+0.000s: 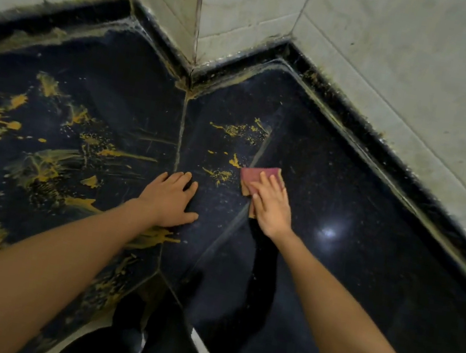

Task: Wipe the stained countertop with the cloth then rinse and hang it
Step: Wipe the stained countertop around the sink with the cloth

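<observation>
Right grip (pixel 270 205) flat, fingers spread, pressing cloth (pixel 259 177) on counter (pixel 374 198); nearest stains (pixel 220 174) just left of cloth. I'd sweep left. Left grip (pixel 172 197) splayed, empty.

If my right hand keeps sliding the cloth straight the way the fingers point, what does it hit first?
Probably the yellow stains just ahead of the cloth under the right hand.

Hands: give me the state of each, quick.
Left hand: open, flat on the countertop, holding nothing.
Right hand: open, palm pressing the cloth onto the countertop, not gripping it.
</observation>
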`<state>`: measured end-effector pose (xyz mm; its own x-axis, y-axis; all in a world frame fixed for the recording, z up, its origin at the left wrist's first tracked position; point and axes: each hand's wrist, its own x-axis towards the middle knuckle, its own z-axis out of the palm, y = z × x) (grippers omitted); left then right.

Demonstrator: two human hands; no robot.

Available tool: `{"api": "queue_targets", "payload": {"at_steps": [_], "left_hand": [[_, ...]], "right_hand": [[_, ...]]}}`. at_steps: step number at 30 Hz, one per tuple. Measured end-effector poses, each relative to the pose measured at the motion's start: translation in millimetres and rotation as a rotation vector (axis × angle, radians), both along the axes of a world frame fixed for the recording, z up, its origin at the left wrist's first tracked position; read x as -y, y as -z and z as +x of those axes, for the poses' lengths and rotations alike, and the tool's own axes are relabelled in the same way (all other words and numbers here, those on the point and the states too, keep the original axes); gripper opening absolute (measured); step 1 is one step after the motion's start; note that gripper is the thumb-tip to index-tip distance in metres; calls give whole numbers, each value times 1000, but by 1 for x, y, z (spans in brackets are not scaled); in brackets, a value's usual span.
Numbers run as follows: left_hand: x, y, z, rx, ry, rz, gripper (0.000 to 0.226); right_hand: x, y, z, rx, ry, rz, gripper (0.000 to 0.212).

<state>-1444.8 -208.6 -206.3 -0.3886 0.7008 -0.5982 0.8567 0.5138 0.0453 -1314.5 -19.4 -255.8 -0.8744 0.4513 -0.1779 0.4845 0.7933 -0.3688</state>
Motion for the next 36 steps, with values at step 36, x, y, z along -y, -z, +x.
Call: {"api": "queue_targets", "payload": {"at_steps": [36], "left_hand": [[9, 8, -9, -54, 91, 97, 51]], "right_hand": [[36, -62, 29, -547, 549, -289, 31]]}}
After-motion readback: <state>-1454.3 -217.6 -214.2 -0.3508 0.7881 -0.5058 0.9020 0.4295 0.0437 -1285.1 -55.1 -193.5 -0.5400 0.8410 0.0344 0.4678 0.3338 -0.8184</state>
